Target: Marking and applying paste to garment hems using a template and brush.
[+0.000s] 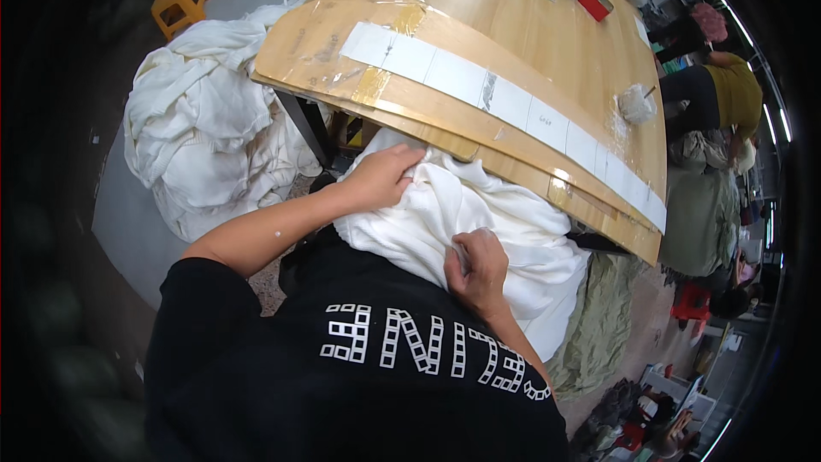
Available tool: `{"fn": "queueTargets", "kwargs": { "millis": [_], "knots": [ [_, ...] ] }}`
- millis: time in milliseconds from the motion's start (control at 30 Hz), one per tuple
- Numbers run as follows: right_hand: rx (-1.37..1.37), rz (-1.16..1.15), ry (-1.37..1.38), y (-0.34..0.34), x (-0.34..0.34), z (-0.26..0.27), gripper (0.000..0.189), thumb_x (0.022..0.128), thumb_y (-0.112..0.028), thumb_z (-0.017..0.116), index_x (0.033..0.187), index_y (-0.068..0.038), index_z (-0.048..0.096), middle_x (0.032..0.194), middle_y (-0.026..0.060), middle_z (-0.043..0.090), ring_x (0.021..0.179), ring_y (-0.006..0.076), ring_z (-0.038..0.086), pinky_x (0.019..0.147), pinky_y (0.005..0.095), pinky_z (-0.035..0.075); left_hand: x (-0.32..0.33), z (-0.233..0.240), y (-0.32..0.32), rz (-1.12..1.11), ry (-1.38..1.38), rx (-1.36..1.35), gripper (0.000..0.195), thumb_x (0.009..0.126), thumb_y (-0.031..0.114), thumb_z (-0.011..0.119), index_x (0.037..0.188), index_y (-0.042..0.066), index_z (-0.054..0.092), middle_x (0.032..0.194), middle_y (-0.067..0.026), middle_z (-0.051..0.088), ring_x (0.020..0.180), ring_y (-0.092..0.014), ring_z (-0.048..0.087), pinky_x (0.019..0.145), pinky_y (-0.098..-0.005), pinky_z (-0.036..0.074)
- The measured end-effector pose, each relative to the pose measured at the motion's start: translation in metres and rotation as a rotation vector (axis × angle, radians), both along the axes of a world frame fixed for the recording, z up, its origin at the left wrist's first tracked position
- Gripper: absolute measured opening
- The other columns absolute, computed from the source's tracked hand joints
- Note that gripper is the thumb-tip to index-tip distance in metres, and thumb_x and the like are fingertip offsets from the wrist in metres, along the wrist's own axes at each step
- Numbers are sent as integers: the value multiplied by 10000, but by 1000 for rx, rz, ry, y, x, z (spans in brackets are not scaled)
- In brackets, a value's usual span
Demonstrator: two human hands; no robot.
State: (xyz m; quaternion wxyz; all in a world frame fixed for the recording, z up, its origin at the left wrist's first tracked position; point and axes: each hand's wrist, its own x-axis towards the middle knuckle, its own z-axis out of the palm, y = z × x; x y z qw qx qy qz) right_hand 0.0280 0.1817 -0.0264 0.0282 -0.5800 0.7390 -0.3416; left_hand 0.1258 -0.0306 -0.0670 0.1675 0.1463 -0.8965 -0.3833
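White knit fabric lies bunched in folds over my lap, its far part running up against the front edge of the wooden table. My left hand grips folds of it close to that edge, its fingertips partly hidden in the cloth. Nearer to my body and further right, my right hand rests on the same fabric with curled fingers. Whether cloth is pinched between those fingers is not plain.
A pile of white knit garments sits left of the table, with an orange plastic stool behind. Marked white paper strips are taped along the tabletop. A whitish lump, a red box and a person are to the right.
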Motion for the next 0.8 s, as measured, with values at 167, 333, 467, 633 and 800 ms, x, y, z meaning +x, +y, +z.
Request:
{"fn": "queueTargets", "kwargs": {
  "millis": [167,333,467,633,800],
  "knots": [
    [-67,-17,-42,3,13,-5,145,670,-43,630,789,-33,548,692,137,517,642,315,521,587,381,419,-11,17,-25,92,-508,891,325,862,298,579,953,-12,614,629,22,509,534,-100,475,530,-246,425],
    [-107,30,-19,3,16,-6,157,681,-44,633,817,-29,556,674,126,507,614,297,510,569,372,413,-9,11,-21,-88,-195,90,366,877,345,550,836,-6,645,736,-36,646,592,-118,545,558,-257,446],
    [-138,-109,-59,-2,24,-8,208,722,-21,621,920,-4,561,625,89,460,539,216,461,503,311,378,7,30,-30,183,-164,863,320,897,290,528,1036,6,584,801,-38,618,646,-78,512,612,-208,441],
    [-90,-33,75,-10,16,-15,175,738,2,587,909,-6,551,648,94,473,571,230,471,525,328,383,43,-4,-40,-66,-490,286,446,800,371,626,1009,-21,588,804,-126,612,748,-175,565,692,-296,454],
    [-148,-75,93,-7,18,-9,148,770,17,526,916,13,499,908,171,533,799,280,530,709,334,424,43,32,-31,-179,-190,584,332,778,161,677,1057,-1,600,933,-53,632,849,-108,559,760,-249,446]
  ]
}}
